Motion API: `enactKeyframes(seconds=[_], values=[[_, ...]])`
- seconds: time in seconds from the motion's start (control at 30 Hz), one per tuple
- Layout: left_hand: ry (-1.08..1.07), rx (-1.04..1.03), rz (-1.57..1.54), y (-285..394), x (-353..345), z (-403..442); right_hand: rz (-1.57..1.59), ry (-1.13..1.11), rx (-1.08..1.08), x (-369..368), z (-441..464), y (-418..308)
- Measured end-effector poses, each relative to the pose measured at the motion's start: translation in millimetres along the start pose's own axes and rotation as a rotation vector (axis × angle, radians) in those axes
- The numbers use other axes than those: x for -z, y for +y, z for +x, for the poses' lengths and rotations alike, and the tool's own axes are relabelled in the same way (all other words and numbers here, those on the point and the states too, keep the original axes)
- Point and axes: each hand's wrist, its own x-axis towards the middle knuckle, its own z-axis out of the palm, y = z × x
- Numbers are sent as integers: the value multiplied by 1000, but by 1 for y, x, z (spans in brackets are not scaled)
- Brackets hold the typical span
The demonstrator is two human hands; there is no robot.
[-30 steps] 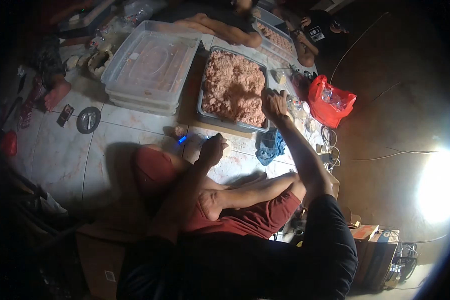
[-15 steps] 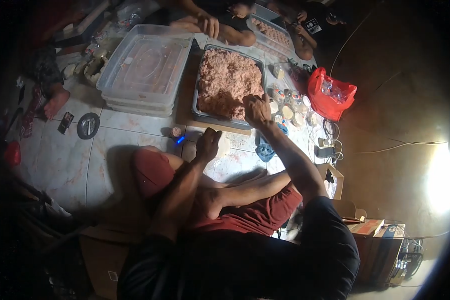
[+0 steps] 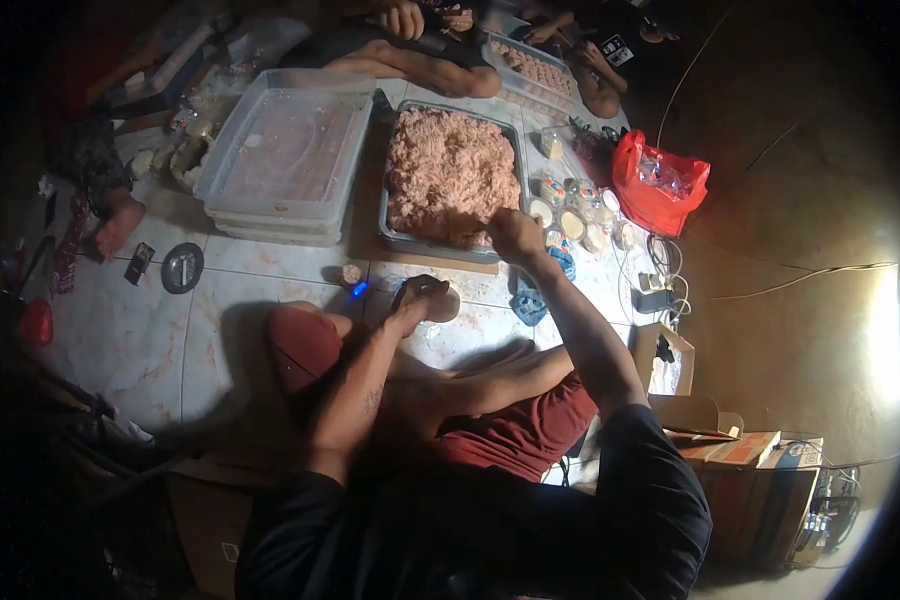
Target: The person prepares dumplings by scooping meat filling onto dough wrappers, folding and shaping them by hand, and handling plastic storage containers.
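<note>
Floor tiles (image 3: 130, 330) carry a tub (image 3: 425, 245) of minced meat (image 3: 450, 170) at twelve o'clock, and the right hand (image 3: 517, 236), curled by its five-o'clock corner, could drag scraps out if pulled low; I cannot tell what either grip, right or left hand (image 3: 420, 297), holds.

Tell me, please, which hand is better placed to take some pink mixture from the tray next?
Probably the right hand: it is at the near right corner of the tray, close to the pink mixture. The left hand is outside the tray, closer to the body.
</note>
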Motion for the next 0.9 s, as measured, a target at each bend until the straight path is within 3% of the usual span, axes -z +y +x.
enactKeyframes(seconds=[0.03, 0.07, 0.1, 0.17, 0.2, 0.3, 0.37, 0.43, 0.47, 0.63, 0.77, 0.83, 0.9], values=[[49, -77, -91, 8, 2, -7, 139, -78, -140, 9, -2, 3], [-68, -1, -354, 14, 4, -15, 321, -29, -58, 1, -7, 22], [-58, -9, -345, 34, 4, -22, 331, -24, -47, 4, -14, 21], [-280, 69, -877, 69, 0, -33, 617, 52, -62, 14, -43, 15], [-288, 40, -891, 89, -4, -39, 780, 144, -42, 12, -56, 7], [-276, -76, -1132, 125, -20, -47, 734, 351, -16, 18, -87, -22], [-329, -119, -1147, 129, -27, -40, 544, 567, 165, -4, -99, -27], [-610, -253, -1243, 145, -40, -44, 299, 598, 273, -17, -112, -37], [-253, -161, -1232, 157, -54, -58, 339, 598, 317, -30, -114, -39], [-222, -246, -1180, 148, -50, -71, 395, 584, 306, -24, -130, -55], [-262, -142, -1354, 129, -34, -59, 204, 392, 422, -31, -138, -43], [9, 89, -1408, 121, -27, -62, 145, 372, 480, -24, -144, -35], [-63, 72, -1428, 94, -7, -50, 85, 347, 542, -22, -152, -23]])
